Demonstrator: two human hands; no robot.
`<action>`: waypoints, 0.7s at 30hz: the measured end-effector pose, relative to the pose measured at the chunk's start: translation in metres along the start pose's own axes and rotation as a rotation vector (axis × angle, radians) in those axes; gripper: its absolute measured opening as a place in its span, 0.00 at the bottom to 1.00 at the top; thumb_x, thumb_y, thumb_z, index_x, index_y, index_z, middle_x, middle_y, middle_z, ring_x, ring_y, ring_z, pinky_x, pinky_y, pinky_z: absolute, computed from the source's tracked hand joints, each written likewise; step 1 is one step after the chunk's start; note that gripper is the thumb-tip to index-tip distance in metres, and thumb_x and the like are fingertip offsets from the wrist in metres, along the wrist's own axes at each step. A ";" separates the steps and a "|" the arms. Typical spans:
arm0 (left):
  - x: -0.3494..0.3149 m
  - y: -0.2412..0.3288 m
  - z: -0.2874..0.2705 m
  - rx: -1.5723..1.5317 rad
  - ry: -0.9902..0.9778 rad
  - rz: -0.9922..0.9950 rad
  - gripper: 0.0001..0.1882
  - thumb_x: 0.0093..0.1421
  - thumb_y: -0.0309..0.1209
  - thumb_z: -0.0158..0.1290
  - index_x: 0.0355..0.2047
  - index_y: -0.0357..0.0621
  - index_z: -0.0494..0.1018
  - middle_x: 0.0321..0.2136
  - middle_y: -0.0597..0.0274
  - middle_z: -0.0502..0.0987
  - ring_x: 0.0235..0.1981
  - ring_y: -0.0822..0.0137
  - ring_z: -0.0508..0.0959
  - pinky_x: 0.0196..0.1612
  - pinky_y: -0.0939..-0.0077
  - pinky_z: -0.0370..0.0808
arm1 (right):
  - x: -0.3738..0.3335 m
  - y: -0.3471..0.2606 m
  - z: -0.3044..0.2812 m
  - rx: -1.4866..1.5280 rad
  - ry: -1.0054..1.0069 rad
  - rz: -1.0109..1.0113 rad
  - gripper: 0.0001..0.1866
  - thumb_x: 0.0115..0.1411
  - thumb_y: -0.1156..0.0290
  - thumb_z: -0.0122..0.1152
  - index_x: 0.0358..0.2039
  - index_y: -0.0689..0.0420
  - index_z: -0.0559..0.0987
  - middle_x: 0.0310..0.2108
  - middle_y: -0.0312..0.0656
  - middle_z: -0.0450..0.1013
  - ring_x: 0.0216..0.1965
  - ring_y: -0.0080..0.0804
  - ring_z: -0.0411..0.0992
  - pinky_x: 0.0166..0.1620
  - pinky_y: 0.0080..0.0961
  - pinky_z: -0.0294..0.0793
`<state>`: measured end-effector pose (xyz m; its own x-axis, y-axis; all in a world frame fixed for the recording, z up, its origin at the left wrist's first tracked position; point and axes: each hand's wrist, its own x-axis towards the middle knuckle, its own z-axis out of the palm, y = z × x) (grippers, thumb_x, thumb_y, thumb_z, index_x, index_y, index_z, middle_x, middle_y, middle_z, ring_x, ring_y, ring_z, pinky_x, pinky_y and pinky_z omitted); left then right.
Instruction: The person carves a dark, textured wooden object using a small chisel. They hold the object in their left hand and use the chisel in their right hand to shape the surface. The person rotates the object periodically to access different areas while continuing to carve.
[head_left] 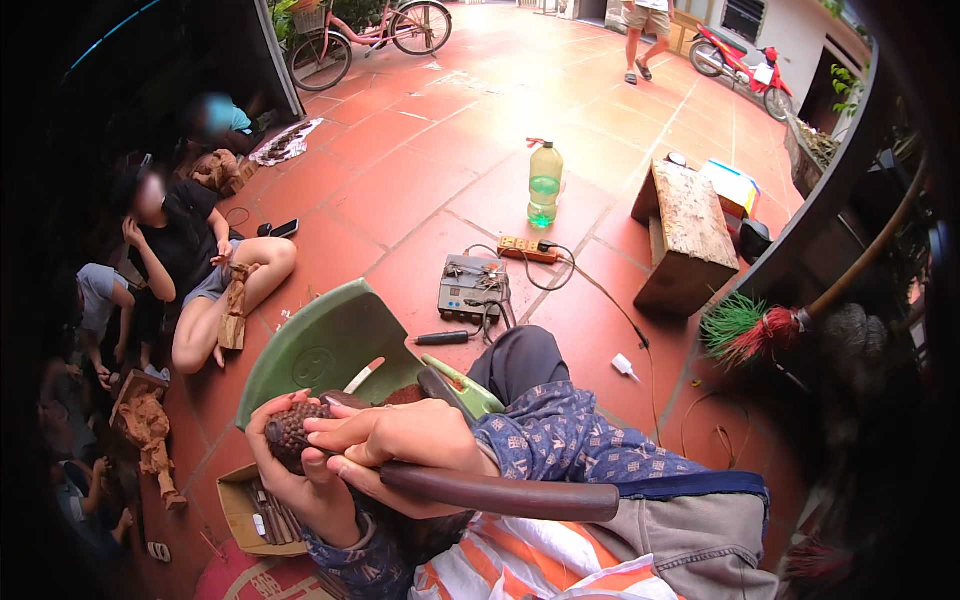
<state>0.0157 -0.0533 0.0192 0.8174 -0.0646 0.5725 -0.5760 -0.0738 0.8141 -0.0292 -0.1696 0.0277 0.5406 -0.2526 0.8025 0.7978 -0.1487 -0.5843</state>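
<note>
My left hand (310, 490) is closed around a dark brown wooden carving (290, 437), whose rounded top is covered in small knobs like curls. My right hand (420, 440) rests against the carving with its fingers pressed together. A smooth dark brown wooden tool handle (510, 492) runs rightward out of its grip; the tool's working end is hidden by my fingers. Just beyond the hands rises a green plastic chair-like piece (300, 345), with reddish wood dust (405, 394) and a pale narrow strip (364, 375) on it.
A cardboard box (235, 500) of slim tools sits at lower left. Farther out are a grey control box (473, 288), an orange power strip (528, 249), a green bottle (544, 185) and a wooden box (690, 225). Several people sit at left by carvings (147, 425); another person (648, 30) stands far off.
</note>
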 end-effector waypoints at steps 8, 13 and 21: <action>0.001 -0.001 -0.008 -0.165 -0.091 -0.058 0.35 0.40 0.38 0.72 0.44 0.37 0.66 0.42 0.58 0.72 0.43 0.68 0.74 0.47 0.75 0.71 | 0.009 -0.003 -0.011 0.334 0.135 -0.090 0.05 0.54 0.84 0.60 0.27 0.68 0.71 0.32 0.62 0.76 0.40 0.53 0.77 0.47 0.50 0.75; 0.002 0.003 -0.007 -0.190 -0.103 -0.104 0.30 0.44 0.27 0.69 0.45 0.38 0.65 0.42 0.59 0.71 0.43 0.69 0.76 0.47 0.76 0.71 | 0.001 0.008 -0.014 0.206 0.045 -0.019 0.08 0.53 0.84 0.61 0.27 0.69 0.69 0.33 0.65 0.75 0.41 0.53 0.76 0.45 0.43 0.77; 0.001 -0.002 -0.009 -0.172 -0.126 -0.062 0.29 0.44 0.23 0.67 0.46 0.38 0.65 0.43 0.57 0.71 0.44 0.67 0.76 0.48 0.75 0.72 | 0.004 0.008 -0.015 0.009 -0.222 -0.050 0.07 0.58 0.84 0.55 0.31 0.66 0.65 0.35 0.66 0.74 0.44 0.57 0.74 0.51 0.54 0.71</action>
<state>0.0175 -0.0441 0.0191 0.8370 -0.1899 0.5132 -0.5059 0.0888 0.8580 -0.0244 -0.1864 0.0242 0.5452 -0.0285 0.8378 0.8268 -0.1466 -0.5430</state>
